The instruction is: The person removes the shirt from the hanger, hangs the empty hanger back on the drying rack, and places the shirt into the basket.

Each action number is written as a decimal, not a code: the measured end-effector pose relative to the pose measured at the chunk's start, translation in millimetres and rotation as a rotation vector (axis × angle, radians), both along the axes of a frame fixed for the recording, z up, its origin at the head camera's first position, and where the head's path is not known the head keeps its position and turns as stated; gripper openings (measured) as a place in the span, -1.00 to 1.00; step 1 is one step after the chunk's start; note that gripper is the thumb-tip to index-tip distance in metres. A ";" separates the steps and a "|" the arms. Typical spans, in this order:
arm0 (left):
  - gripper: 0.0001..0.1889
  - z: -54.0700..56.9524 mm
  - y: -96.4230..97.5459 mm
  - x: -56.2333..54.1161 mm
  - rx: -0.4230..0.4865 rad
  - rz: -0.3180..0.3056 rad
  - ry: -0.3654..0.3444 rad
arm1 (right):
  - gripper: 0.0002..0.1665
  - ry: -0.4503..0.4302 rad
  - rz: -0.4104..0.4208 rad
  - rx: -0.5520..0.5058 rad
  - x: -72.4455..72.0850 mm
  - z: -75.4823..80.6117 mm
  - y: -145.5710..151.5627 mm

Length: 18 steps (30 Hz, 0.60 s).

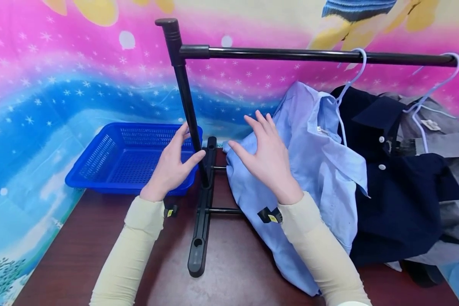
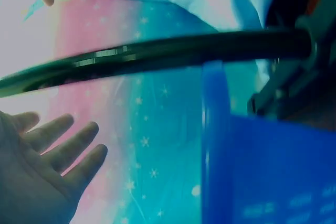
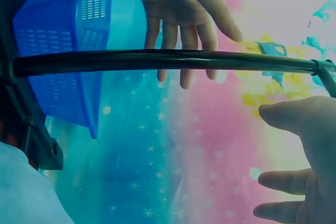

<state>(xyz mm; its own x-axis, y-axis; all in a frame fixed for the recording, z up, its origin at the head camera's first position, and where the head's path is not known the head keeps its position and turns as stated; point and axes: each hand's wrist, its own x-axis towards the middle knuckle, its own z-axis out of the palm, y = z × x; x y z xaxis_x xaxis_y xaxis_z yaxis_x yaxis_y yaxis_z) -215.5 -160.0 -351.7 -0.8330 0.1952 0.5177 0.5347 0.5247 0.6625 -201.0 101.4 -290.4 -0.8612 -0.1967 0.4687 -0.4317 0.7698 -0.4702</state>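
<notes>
My left hand [image 1: 169, 166] is raised just left of the black upright pole [image 1: 186, 100] of a clothes rack, fingers spread and nothing held. In the left wrist view a gap shows between this hand [image 2: 50, 174] and the pole. On the other side of the pole, my right hand [image 1: 269, 161] hovers with fingers and thumb apart, overlapping a light blue shirt [image 1: 298, 114] in the head view. The shirt hangs from a pale purple hanger [image 1: 361, 68] on the rack's top bar [image 1: 267, 53]. The right wrist view shows that hand [image 3: 317, 153] holding nothing.
A blue plastic basket [image 1: 89, 185] stands behind my left hand. A navy shirt [image 1: 390, 212] and grey garments [image 1: 453, 178] hang at the right. The rack's black foot [image 1: 200, 229] rests on the dark red table [image 1: 233, 263]. A colourful printed cloth [image 1: 30, 106] covers the background.
</notes>
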 end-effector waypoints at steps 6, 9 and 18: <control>-0.04 -4.1 15.1 -1.7 0.111 -0.030 0.161 | -0.11 0.061 0.011 -0.021 9.3 5.3 6.6; 0.00 -5.0 21.0 -2.4 0.129 -0.012 0.235 | -0.12 0.076 0.006 -0.029 14.6 8.9 10.5; -0.04 1.6 29.2 -2.3 0.173 0.015 0.367 | -0.16 0.136 0.020 -0.058 31.8 27.0 22.5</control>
